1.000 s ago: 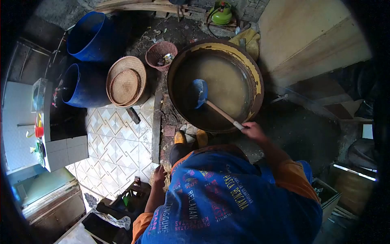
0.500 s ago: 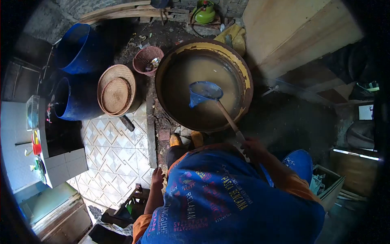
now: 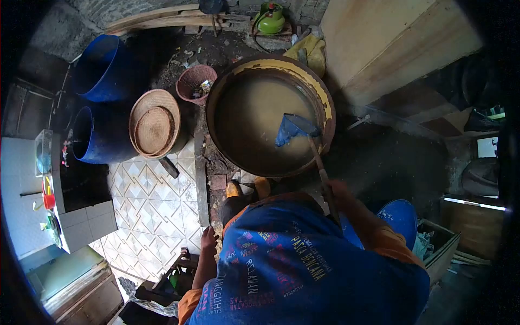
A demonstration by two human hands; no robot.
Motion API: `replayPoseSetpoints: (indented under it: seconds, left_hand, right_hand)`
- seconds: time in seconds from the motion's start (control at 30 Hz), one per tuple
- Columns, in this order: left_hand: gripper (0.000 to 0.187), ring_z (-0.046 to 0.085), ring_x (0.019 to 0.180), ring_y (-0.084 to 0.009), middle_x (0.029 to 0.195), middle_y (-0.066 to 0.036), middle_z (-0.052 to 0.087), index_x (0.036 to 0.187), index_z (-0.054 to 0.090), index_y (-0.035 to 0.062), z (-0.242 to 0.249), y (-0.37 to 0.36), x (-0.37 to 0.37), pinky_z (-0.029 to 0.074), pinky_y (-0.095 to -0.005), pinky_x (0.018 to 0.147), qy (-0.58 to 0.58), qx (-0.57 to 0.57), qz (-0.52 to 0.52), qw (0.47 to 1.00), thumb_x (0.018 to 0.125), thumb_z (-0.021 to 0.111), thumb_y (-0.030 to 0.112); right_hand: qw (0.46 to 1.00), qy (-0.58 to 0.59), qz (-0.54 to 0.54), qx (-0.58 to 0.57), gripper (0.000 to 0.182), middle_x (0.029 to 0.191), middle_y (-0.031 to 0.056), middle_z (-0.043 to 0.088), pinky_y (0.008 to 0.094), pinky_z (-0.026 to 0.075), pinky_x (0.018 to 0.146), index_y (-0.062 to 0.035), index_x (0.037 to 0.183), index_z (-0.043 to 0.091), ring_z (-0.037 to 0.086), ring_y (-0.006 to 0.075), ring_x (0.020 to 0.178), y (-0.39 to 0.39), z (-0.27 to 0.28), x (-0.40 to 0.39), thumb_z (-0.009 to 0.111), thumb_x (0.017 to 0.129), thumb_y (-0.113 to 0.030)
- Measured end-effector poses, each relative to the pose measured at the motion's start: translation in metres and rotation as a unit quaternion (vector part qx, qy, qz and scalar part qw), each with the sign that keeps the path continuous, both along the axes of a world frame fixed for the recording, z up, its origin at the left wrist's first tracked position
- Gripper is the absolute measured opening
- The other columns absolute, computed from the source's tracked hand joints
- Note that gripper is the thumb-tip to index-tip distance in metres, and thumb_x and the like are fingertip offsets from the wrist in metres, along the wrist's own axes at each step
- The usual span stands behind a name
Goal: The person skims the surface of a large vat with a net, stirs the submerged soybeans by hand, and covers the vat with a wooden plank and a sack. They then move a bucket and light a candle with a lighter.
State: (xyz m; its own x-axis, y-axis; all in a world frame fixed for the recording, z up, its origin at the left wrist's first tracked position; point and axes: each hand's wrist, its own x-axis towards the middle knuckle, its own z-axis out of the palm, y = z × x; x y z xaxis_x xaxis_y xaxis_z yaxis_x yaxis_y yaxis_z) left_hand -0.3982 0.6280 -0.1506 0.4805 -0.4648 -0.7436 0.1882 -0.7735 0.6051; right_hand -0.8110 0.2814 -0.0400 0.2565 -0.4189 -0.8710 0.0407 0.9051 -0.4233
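Observation:
A large round vat (image 3: pixel 213 127) with a worn yellow inner rim holds cloudy brownish liquid (image 3: pixel 254 103). Over its right side hangs a blue scoop net (image 3: pixel 297 130), hoop tilted and mesh bag drooping to the left. Its long wooden handle (image 3: pixel 318 161) slants down past the vat's near rim into my right hand (image 3: pixel 338 190), whose fingers are closed round it. Part of the handle's lower end disappears by my right side. My left hand (image 3: pixel 209 238) hangs low beside my body, fingers loosely apart, with nothing visible in it.
Left of the vat stand a red plastic basket (image 3: pixel 189 82), woven trays (image 3: pixel 154 130) and blue drums (image 3: pixel 103 132). A green gas cylinder (image 3: pixel 270 21) sits behind it. A blue barrel (image 3: pixel 398 216) is at my right. Floor tiles (image 3: pixel 157 208) lie left of a raised edge (image 3: pixel 201 179).
The scoop net has moved to the right across the vat and its hoop has tipped edge-on. My right hand has shifted slightly, still on the handle; my left hand stays low.

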Motion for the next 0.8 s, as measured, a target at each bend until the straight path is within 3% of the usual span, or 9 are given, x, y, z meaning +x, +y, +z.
replayPoseSetpoints:
  seconds: [0.07, 0.2, 0.27, 0.43, 0.47, 0.5, 0.6, 0.73, 0.8]
  left_hand:
    - [0.047, 0.057, 0.091, -0.023, 0.108, -0.008, 0.05, 0.12, 0.045, 0.0096, -0.01, 0.006, 0.003, 0.037, -0.0276, 0.052, 0.002, 0.021, -0.028, 0.999, 0.086, 0.047, 0.042]
    - [0.049, 0.057, 0.081, -0.0185, 0.106, -0.007, 0.051, 0.124, 0.043, 0.011, 0.005, -0.001, 0.0, 0.038, -0.0281, 0.053, 0.02, 0.055, -0.045, 0.997, 0.087, 0.047, 0.043]
    - [0.048, 0.056, 0.078, -0.0174, 0.105, -0.006, 0.051, 0.124, 0.044, 0.0111, 0.003, 0.002, -0.003, 0.037, -0.0276, 0.052, 0.011, 0.043, -0.022, 0.999, 0.087, 0.047, 0.042]
    - [0.046, 0.056, 0.074, -0.016, 0.105, -0.006, 0.052, 0.122, 0.045, 0.0109, 0.015, -0.001, -0.006, 0.036, -0.0253, 0.05, -0.013, 0.036, -0.001, 0.999, 0.087, 0.046, 0.04]
    - [0.046, 0.056, 0.075, -0.0162, 0.105, -0.006, 0.052, 0.122, 0.045, 0.0112, 0.02, -0.005, -0.007, 0.036, -0.0257, 0.05, 0.041, 0.058, 0.095, 0.993, 0.087, 0.046, 0.041]
    - [0.046, 0.057, 0.076, -0.0164, 0.105, -0.006, 0.052, 0.122, 0.045, 0.0114, 0.023, -0.006, -0.008, 0.036, -0.026, 0.05, 0.095, 0.079, 0.191, 0.974, 0.087, 0.046, 0.041]
    - [0.047, 0.057, 0.076, -0.0165, 0.105, -0.006, 0.053, 0.123, 0.045, 0.0116, 0.023, 0.001, -0.009, 0.036, -0.0262, 0.049, 0.099, 0.073, 0.207, 0.971, 0.087, 0.047, 0.042]
    - [0.047, 0.056, 0.073, -0.0158, 0.1, -0.005, 0.052, 0.122, 0.045, 0.0116, 0.015, 0.017, -0.017, 0.035, -0.0255, 0.048, 0.1, 0.069, 0.228, 0.966, 0.087, 0.047, 0.042]
    - [0.041, 0.053, 0.067, -0.0143, 0.089, -0.002, 0.05, 0.115, 0.049, 0.0129, 0.011, 0.025, -0.023, 0.033, -0.025, 0.048, 0.029, 0.033, 0.125, 0.991, 0.086, 0.048, 0.042]
  right_hand:
    - [0.994, 0.044, 0.039, -0.093, 0.017, 0.069, 0.0086, 0.054, 0.0328, 0.042, 0.051, -0.0018, 0.088, 0.055, 0.052, 0.0184, 0.057, -0.014, -0.005, 0.007, 0.049, 0.083, -0.017]
    - [0.991, 0.115, 0.006, -0.074, 0.019, 0.07, 0.0071, 0.053, 0.0324, 0.042, 0.051, -0.0021, 0.095, 0.051, 0.052, 0.0178, 0.056, -0.045, -0.005, 0.034, 0.048, 0.085, -0.018]
    - [0.973, 0.174, 0.042, -0.144, 0.019, 0.069, 0.005, 0.052, 0.0309, 0.041, 0.046, -0.0063, 0.1, 0.049, 0.051, 0.0153, 0.054, -0.059, -0.005, 0.048, 0.049, 0.087, -0.019]
    - [0.961, 0.216, 0.085, -0.148, 0.022, 0.069, 0.0031, 0.052, 0.0307, 0.04, 0.042, -0.0109, 0.105, 0.048, 0.05, 0.0146, 0.05, -0.097, -0.015, 0.079, 0.053, 0.085, -0.019]
    - [0.956, 0.23, 0.087, -0.159, 0.024, 0.068, 0.0026, 0.052, 0.0306, 0.039, 0.04, -0.0121, 0.106, 0.047, 0.05, 0.0147, 0.049, -0.105, -0.023, 0.084, 0.054, 0.084, -0.019]
    - [0.956, 0.228, 0.091, -0.161, 0.024, 0.068, 0.0026, 0.052, 0.0306, 0.039, 0.04, -0.0121, 0.106, 0.047, 0.05, 0.0147, 0.049, -0.111, -0.027, 0.091, 0.054, 0.084, -0.019]
    - [0.929, 0.276, 0.132, -0.206, 0.026, 0.067, 0.0017, 0.051, 0.0309, 0.038, 0.038, -0.0135, 0.107, 0.046, 0.049, 0.0146, 0.046, -0.13, -0.04, 0.112, 0.054, 0.083, -0.019]
    - [0.912, 0.286, 0.188, -0.227, 0.014, 0.064, 0.003, 0.052, 0.0313, 0.039, 0.038, -0.0114, 0.093, 0.052, 0.051, 0.0154, 0.046, -0.146, -0.053, 0.14, 0.054, 0.082, -0.019]
    - [0.898, 0.295, 0.21, -0.25, 0.012, 0.064, 0.0047, 0.053, 0.0314, 0.042, 0.04, -0.0094, 0.087, 0.055, 0.054, 0.0165, 0.047, -0.146, -0.052, 0.155, 0.054, 0.082, -0.02]
